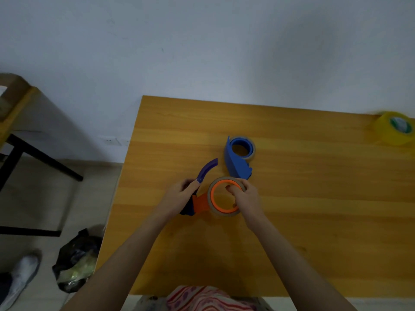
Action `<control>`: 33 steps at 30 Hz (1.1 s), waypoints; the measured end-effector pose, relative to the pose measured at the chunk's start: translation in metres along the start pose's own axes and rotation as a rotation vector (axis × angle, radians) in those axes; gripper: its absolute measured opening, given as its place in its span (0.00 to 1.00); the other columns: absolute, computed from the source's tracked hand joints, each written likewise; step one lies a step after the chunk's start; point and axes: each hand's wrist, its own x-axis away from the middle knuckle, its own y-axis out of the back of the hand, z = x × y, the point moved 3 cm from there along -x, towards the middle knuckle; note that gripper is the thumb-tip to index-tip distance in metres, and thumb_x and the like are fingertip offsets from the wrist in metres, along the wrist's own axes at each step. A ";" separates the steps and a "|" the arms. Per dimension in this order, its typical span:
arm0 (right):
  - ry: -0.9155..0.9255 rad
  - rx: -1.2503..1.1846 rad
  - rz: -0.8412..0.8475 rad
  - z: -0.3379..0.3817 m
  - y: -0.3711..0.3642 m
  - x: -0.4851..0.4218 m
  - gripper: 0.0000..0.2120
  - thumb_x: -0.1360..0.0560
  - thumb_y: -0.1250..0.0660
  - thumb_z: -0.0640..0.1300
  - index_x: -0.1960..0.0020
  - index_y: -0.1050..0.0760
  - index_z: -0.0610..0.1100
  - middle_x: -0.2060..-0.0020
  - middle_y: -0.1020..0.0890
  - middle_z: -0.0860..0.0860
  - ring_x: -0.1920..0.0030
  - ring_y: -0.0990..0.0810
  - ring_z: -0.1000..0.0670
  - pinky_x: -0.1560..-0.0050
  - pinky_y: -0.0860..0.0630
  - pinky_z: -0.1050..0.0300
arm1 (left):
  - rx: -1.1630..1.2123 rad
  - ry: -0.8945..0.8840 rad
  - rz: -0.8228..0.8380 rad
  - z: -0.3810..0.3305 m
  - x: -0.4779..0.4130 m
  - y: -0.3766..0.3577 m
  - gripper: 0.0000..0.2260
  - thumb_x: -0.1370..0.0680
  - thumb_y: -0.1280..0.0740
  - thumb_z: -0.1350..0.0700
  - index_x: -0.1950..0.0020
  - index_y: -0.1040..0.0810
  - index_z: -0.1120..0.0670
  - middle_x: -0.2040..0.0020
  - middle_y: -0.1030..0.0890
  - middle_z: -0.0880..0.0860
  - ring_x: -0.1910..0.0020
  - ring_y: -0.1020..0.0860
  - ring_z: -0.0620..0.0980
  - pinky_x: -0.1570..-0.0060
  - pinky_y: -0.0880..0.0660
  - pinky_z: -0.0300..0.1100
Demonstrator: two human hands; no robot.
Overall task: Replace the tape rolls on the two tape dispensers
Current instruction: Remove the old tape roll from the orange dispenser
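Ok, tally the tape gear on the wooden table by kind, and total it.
Tape dispensers: 2, the orange-and-purple plastic dispenser and the blue plastic dispenser
Loose tape rolls: 1, the yellow tape roll
Total: 3

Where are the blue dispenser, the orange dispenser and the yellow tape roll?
blue dispenser (235,164): head view, on its blue side wall.
orange dispenser (201,203): head view, on its flat orange body.
yellow tape roll (382,129): head view, on its yellow outer side.
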 end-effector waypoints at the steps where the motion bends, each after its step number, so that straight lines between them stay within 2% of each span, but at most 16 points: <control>1: -0.014 -0.040 -0.002 0.000 0.001 0.001 0.04 0.25 0.35 0.41 0.50 0.24 0.47 0.58 0.22 0.52 0.58 0.25 0.53 0.59 0.29 0.59 | 0.059 0.031 0.009 0.004 0.003 0.000 0.13 0.20 0.41 0.48 0.45 0.24 0.55 0.57 0.23 0.51 0.60 0.24 0.48 0.59 0.29 0.39; 4: -0.023 -0.081 -0.007 0.000 0.000 0.002 0.02 0.24 0.35 0.41 0.54 0.25 0.47 0.62 0.23 0.52 0.61 0.27 0.53 0.59 0.30 0.58 | 0.267 0.122 0.006 0.015 0.009 -0.001 0.15 0.23 0.37 0.46 0.44 0.23 0.55 0.50 0.21 0.55 0.52 0.22 0.53 0.51 0.24 0.47; 6: -0.036 -0.094 -0.015 -0.002 -0.001 0.002 0.02 0.24 0.35 0.43 0.55 0.24 0.47 0.63 0.24 0.52 0.63 0.27 0.53 0.60 0.29 0.57 | 0.378 0.165 -0.018 0.023 0.011 -0.002 0.18 0.24 0.34 0.46 0.42 0.24 0.57 0.50 0.22 0.55 0.51 0.22 0.53 0.51 0.24 0.46; 8: -0.063 -0.123 -0.021 -0.006 -0.001 0.003 0.02 0.24 0.35 0.44 0.53 0.24 0.47 0.63 0.23 0.51 0.64 0.26 0.52 0.60 0.28 0.55 | 0.556 0.200 -0.039 0.027 0.013 -0.002 0.14 0.23 0.34 0.52 0.44 0.25 0.60 0.51 0.23 0.55 0.53 0.24 0.51 0.53 0.26 0.43; 10: -0.093 -0.158 -0.022 -0.010 -0.001 0.004 0.03 0.24 0.35 0.44 0.51 0.24 0.47 0.62 0.23 0.50 0.64 0.26 0.52 0.58 0.27 0.54 | 0.745 0.221 0.003 0.031 0.015 -0.003 0.12 0.24 0.35 0.57 0.43 0.24 0.62 0.50 0.22 0.56 0.52 0.24 0.51 0.49 0.26 0.44; 12: -0.110 -0.197 -0.026 -0.013 -0.003 0.006 0.04 0.23 0.35 0.44 0.50 0.24 0.48 0.60 0.22 0.50 0.62 0.24 0.52 0.56 0.26 0.54 | 0.840 0.241 0.045 0.033 0.017 -0.004 0.12 0.25 0.35 0.59 0.43 0.24 0.62 0.51 0.21 0.56 0.51 0.22 0.51 0.46 0.24 0.44; 15: -0.068 -0.132 -0.034 -0.013 -0.003 0.008 0.02 0.22 0.37 0.44 0.52 0.25 0.49 0.58 0.21 0.51 0.58 0.22 0.52 0.55 0.25 0.57 | 0.823 0.248 0.005 0.035 0.018 -0.004 0.13 0.25 0.34 0.60 0.41 0.25 0.63 0.51 0.20 0.57 0.51 0.20 0.51 0.49 0.21 0.42; 18: 0.091 0.192 -0.028 -0.009 0.000 0.007 0.04 0.22 0.38 0.42 0.55 0.25 0.48 0.61 0.23 0.51 0.63 0.25 0.55 0.66 0.30 0.66 | 0.784 0.235 -0.064 0.038 0.018 -0.004 0.15 0.25 0.33 0.61 0.40 0.26 0.64 0.49 0.19 0.57 0.51 0.20 0.52 0.51 0.20 0.42; 22: 0.321 0.617 -0.092 -0.004 0.003 0.004 0.07 0.23 0.36 0.40 0.47 0.21 0.42 0.54 0.21 0.49 0.58 0.26 0.56 0.60 0.33 0.69 | 0.714 0.232 -0.110 0.044 0.018 -0.002 0.19 0.27 0.30 0.60 0.39 0.27 0.64 0.43 0.21 0.61 0.46 0.20 0.55 0.51 0.19 0.42; 25: 0.389 0.679 -0.077 0.003 0.003 0.005 0.06 0.24 0.34 0.42 0.50 0.20 0.41 0.59 0.22 0.52 0.64 0.28 0.59 0.68 0.34 0.71 | 0.681 0.231 -0.143 0.046 0.016 0.001 0.19 0.27 0.29 0.60 0.38 0.27 0.64 0.42 0.22 0.61 0.45 0.20 0.55 0.53 0.19 0.41; 30: 0.408 0.693 -0.057 0.008 0.002 0.006 0.05 0.25 0.33 0.42 0.56 0.20 0.41 0.66 0.24 0.53 0.69 0.29 0.60 0.71 0.33 0.71 | 0.662 0.225 -0.166 0.046 0.013 0.004 0.19 0.27 0.29 0.60 0.39 0.26 0.64 0.43 0.21 0.60 0.48 0.20 0.53 0.54 0.19 0.41; 33: 0.384 0.674 0.043 0.011 0.002 0.005 0.07 0.25 0.33 0.44 0.62 0.22 0.45 0.71 0.26 0.55 0.71 0.29 0.58 0.69 0.31 0.72 | 0.653 0.238 -0.175 0.051 0.012 0.006 0.19 0.28 0.28 0.60 0.39 0.26 0.63 0.43 0.21 0.60 0.45 0.20 0.55 0.49 0.20 0.45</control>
